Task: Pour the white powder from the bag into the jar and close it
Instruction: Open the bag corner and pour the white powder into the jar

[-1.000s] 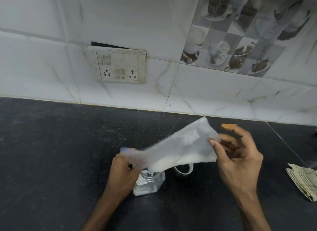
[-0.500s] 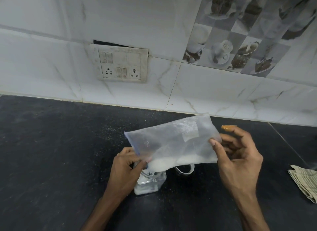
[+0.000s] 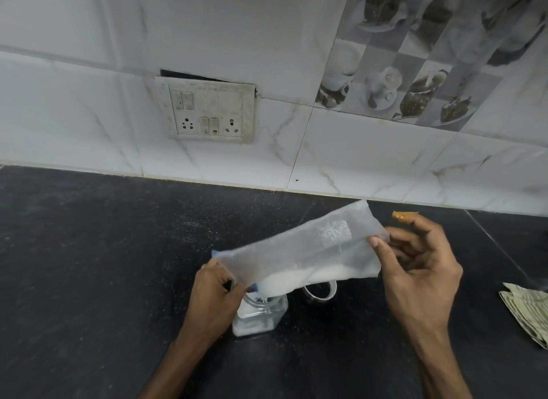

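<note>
The translucent plastic bag (image 3: pixel 299 254) of white powder (image 3: pixel 299 278) slants over the small clear jar (image 3: pixel 261 317) on the dark surface (image 3: pixel 89 250). The left hand (image 3: pixel 216 291) pinches its lower mouth, and fingers (image 3: pixel 381 248) of the right hand (image 3: pixel 421 277) pinch the raised end.

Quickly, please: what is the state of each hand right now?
Left hand: holding the bag at its mouth, over the jar.
Right hand: holding the bag at its raised far end.
</note>
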The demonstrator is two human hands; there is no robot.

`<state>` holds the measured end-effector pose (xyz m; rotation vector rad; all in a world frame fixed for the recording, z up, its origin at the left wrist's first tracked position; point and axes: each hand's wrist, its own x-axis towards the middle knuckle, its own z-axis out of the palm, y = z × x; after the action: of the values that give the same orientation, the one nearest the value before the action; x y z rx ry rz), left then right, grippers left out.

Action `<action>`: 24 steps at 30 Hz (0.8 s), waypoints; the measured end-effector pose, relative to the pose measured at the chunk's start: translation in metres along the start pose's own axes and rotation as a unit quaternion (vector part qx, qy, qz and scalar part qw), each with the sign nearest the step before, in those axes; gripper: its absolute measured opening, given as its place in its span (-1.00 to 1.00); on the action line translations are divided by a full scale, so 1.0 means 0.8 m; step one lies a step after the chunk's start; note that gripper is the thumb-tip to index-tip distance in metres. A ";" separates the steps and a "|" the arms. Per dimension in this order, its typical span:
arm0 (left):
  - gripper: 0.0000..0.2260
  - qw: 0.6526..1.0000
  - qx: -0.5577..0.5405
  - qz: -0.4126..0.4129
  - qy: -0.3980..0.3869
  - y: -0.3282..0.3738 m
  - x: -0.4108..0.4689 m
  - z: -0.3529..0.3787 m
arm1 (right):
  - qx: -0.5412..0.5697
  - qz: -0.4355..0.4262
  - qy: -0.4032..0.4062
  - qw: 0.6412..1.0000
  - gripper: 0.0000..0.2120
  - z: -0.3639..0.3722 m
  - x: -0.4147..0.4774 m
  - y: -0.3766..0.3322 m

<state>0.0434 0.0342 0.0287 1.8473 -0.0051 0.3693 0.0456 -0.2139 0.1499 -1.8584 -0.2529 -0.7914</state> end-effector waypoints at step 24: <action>-0.72 0.999 -0.030 -0.003 -0.012 0.007 -0.001 0.000 | -0.007 -0.013 -0.004 1.000 -0.71 0.001 0.002 -0.002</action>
<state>0.0416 0.0325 0.0340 1.7925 -0.0269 0.3408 0.0464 -0.2130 0.1518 -1.8755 -0.2772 -0.8070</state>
